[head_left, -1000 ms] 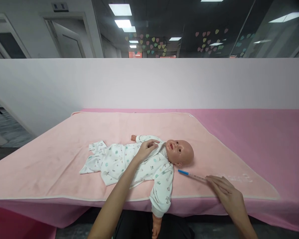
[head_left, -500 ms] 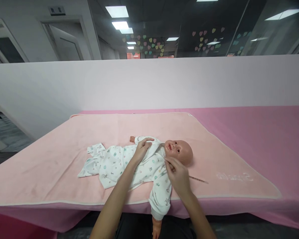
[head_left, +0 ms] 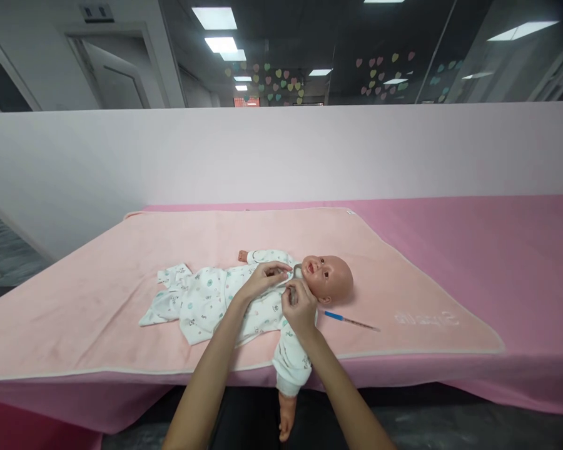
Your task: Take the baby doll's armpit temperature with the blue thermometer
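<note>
A baby doll lies on its back, its head to the right, dressed in a white printed shirt. My left hand rests on the doll's chest, fingers bent and tips closed at the shirt's front edge below the neck. Beside it, at the collar, my right hand is closed in a pinch on the shirt; its fingers partly hide the cloth. The doll's near arm sticks out of its sleeve over the table's front edge. Right of my right hand lies a thin thermometer with a blue end.
A peach blanket with pale lettering covers much of the pink-covered table. White printed trousers extend to the left of the shirt. A low white wall stands behind the table.
My right hand has moved left from beside the doll's chin to the collar, close to my left hand. The thermometer's blue end now shows. The whole view has shifted slightly.
</note>
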{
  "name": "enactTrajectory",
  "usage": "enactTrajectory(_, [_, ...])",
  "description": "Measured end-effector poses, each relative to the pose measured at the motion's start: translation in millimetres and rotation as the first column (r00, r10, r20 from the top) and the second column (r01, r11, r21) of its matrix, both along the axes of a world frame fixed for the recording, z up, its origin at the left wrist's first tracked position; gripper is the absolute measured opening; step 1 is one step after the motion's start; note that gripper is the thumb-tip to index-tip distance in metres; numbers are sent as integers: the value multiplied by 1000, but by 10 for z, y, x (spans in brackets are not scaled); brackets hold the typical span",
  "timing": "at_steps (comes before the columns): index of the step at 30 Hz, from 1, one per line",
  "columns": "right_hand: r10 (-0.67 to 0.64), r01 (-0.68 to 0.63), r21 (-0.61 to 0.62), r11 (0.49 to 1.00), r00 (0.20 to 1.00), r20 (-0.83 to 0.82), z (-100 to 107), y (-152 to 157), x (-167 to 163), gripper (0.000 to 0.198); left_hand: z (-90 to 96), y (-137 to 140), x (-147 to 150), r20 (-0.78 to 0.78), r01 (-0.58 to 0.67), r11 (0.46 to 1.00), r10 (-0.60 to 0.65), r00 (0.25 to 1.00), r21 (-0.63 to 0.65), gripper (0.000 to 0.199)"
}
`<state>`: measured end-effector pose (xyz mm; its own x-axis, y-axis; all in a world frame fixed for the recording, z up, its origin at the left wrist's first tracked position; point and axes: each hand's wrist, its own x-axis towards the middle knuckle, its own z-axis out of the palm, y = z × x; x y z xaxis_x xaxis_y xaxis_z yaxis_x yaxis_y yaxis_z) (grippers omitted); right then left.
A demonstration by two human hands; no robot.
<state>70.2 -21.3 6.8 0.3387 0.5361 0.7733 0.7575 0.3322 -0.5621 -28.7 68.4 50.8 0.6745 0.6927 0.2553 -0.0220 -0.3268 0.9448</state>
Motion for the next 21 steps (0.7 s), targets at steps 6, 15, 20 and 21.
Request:
enactTrajectory(6, [-9,19,100,995,995,-102,-89,0,9,10,-58,-61,-22,-41,-79,995,81,996,64,28])
enactTrajectory(15, [-20,18,-34,999,998,-54,-26,-10,20,24,-55,-156,-9,15,-32,999,32,999,11,24])
enactTrajectory(20, [9,-10,-27,1000,999,-41,-51,-42,39,25,-53,-238,-56,1,-87,995,87,996,53,29])
enactTrajectory(21, [11,-12,-25,1000,999,-45,-60,-49,46,25,-55,-260,-73,-9,-89,994,90,996,62,31])
